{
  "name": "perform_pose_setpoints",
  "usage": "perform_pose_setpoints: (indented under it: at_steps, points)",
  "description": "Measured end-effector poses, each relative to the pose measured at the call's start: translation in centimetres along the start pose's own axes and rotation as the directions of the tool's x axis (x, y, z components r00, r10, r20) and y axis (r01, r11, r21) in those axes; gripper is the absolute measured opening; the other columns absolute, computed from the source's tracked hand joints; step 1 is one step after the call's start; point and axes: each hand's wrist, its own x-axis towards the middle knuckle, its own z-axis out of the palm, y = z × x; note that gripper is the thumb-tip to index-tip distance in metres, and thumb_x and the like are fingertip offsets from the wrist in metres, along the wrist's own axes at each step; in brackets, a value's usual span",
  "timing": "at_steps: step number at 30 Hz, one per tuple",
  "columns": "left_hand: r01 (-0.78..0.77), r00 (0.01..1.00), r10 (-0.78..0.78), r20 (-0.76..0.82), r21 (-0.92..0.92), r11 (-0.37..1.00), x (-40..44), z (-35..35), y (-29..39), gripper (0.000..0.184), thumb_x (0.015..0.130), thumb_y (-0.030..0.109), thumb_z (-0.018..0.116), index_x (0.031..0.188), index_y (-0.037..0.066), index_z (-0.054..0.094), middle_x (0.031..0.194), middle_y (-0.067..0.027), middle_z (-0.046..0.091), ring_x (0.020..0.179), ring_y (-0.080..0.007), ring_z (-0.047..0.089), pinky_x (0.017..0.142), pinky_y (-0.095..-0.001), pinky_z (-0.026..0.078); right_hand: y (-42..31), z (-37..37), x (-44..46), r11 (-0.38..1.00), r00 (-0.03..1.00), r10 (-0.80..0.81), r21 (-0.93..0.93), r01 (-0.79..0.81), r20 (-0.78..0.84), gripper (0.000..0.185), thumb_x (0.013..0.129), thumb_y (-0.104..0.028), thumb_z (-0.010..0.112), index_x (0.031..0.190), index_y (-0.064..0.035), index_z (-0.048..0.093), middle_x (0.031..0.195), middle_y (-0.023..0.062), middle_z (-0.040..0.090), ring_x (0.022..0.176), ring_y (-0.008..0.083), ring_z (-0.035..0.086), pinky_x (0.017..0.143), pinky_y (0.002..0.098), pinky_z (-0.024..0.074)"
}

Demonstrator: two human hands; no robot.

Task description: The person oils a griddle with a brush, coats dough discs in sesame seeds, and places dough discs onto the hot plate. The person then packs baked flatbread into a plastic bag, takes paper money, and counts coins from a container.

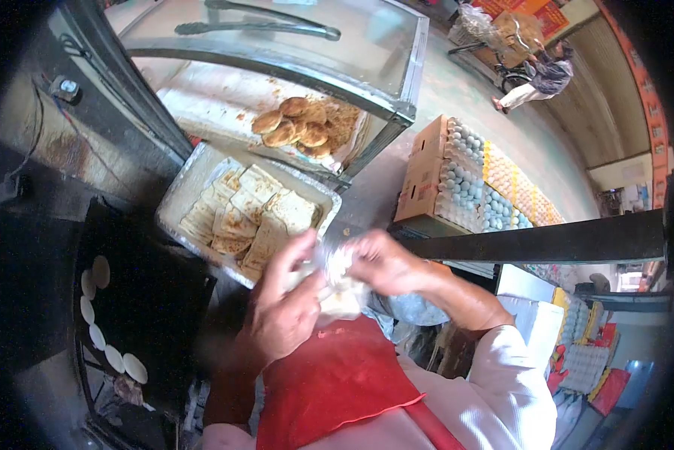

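Both hands are raised in front of the red apron (337, 375), near the right corner of a tray (173, 196) of folded flatbreads (258, 202). A thin, clear plastic bag (338, 262), blurred by motion, is between them. My right hand (382, 262) pinches the bag's top with bent fingers. My left hand (288, 300) is at the bag's left side, its fingers curled and smeared. Below the hands something pale (340, 304) shows through the plastic; its shape is unclear.
A glass case (277, 37) with tongs (258, 22) on top holds round breads (295, 124). Pale dough rounds (97, 336) line a dark surface at left. Egg trays (494, 180) stand at right. A person (547, 75) is beside a bicycle farther off.
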Motion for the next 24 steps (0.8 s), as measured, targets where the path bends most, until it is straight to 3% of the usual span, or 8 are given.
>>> perform_pose_setpoints:
  at_steps: [4, 9, 11, 15, 17, 18, 20, 24]
  points:
    - [0.126, 0.992, -0.122, -0.042, 0.112, 0.986, -1.6, -0.4, -1.0, 0.052, 0.074, -0.013, 0.053, 0.122, 0.006, 0.064, 0.138, -0.0217, 0.042, 0.114, -0.0348, 0.055, 0.096, -0.0428, 0.047, -10.3, -7.4, 1.2, 0.991, 0.891, -0.112, 0.015, 0.132, -0.440, 0.032, 0.099, -0.031, 0.052, 0.080, -0.0094, 0.067, 0.069, -0.0019, 0.057, 0.063, 0.0071, 0.049, 0.058, 0.0236, 0.0391]
    - [0.276, 0.961, -0.275, 0.017, -0.044, 0.960, -4.7, 1.8, -4.3, 0.035, 0.083, -0.009, 0.052, 0.116, -0.001, 0.062, 0.118, -0.0174, 0.059, 0.106, -0.0316, 0.061, 0.087, -0.0351, 0.051, -17.9, -19.7, 8.7, 0.792, 0.621, -0.465, 0.018, 0.611, -0.631, 0.011, 0.095, -0.011, 0.053, 0.087, -0.0055, 0.059, 0.075, -0.0005, 0.060, 0.066, 0.0084, 0.055, 0.060, 0.0242, 0.0457]
    - [0.339, 0.941, -0.339, 0.008, -0.065, 0.939, -5.8, 2.6, -5.2, 0.035, 0.083, -0.009, 0.050, 0.115, -0.001, 0.062, 0.118, -0.0173, 0.060, 0.106, -0.0312, 0.061, 0.090, -0.0347, 0.050, -19.8, -22.7, 11.0, 0.768, 0.462, -0.412, -0.026, 0.641, -0.785, 0.019, 0.089, -0.014, 0.046, 0.072, -0.0139, 0.055, 0.062, -0.0023, 0.054, 0.054, 0.0114, 0.050, 0.052, 0.0259, 0.0387]
    - [0.456, 0.887, -0.460, -0.027, -0.087, 0.885, -8.6, 4.1, -7.5, 0.031, 0.085, -0.005, 0.050, 0.114, -0.001, 0.062, 0.115, -0.0180, 0.061, 0.105, -0.0323, 0.061, 0.091, -0.0363, 0.049, -15.0, -36.7, 16.6, 0.468, 0.575, -0.664, 0.334, 0.818, -0.479, 0.010, 0.095, -0.010, 0.051, 0.088, -0.0053, 0.057, 0.074, 0.0011, 0.060, 0.065, 0.0119, 0.057, 0.061, 0.0283, 0.0486]
    - [0.553, 0.832, -0.555, -0.004, -0.080, 0.829, -9.9, 4.5, -8.2, 0.028, 0.088, 0.001, 0.049, 0.113, -0.001, 0.062, 0.114, -0.0192, 0.061, 0.106, -0.0350, 0.060, 0.091, -0.0386, 0.048, -12.3, -34.2, 18.1, 0.654, 0.506, -0.107, 0.323, 0.685, -0.856, 0.010, 0.096, -0.010, 0.050, 0.089, -0.0063, 0.056, 0.074, 0.0025, 0.061, 0.063, 0.0139, 0.057, 0.061, 0.0300, 0.0487]
    - [0.560, 0.827, -0.562, -0.011, -0.077, 0.825, -10.3, 4.5, -8.3, 0.028, 0.088, 0.001, 0.049, 0.113, -0.001, 0.062, 0.114, -0.0192, 0.061, 0.106, -0.0350, 0.060, 0.091, -0.0386, 0.048, -6.7, -40.1, 19.8, 0.691, 0.655, -0.049, 0.448, 0.567, -0.754, 0.010, 0.097, -0.012, 0.050, 0.091, -0.0078, 0.057, 0.077, 0.0041, 0.063, 0.063, 0.0143, 0.058, 0.062, 0.0318, 0.0489]
    - [0.584, 0.811, -0.584, -0.015, -0.007, 0.811, -11.0, 4.6, -8.5, 0.028, 0.090, 0.004, 0.048, 0.113, -0.001, 0.062, 0.114, -0.0192, 0.060, 0.107, -0.0352, 0.059, 0.092, -0.0390, 0.048, -1.5, -40.6, 21.0, 0.800, 0.679, 0.170, 0.502, 0.328, -0.714, 0.012, 0.099, -0.014, 0.049, 0.095, -0.0087, 0.058, 0.075, 0.0012, 0.061, 0.068, 0.0129, 0.057, 0.065, 0.0300, 0.0480]
    - [0.626, 0.780, -0.625, -0.029, 0.061, 0.777, -12.6, 4.9, -8.2, 0.028, 0.091, 0.005, 0.048, 0.114, 0.000, 0.062, 0.115, -0.0190, 0.060, 0.109, -0.0348, 0.059, 0.093, -0.0388, 0.048, 0.5, -37.8, 19.8, 0.863, 0.644, 0.141, 0.412, 0.292, -0.752, 0.011, 0.096, -0.018, 0.055, 0.100, -0.0075, 0.058, 0.081, 0.0041, 0.057, 0.066, 0.0171, 0.053, 0.057, 0.0327, 0.0439]
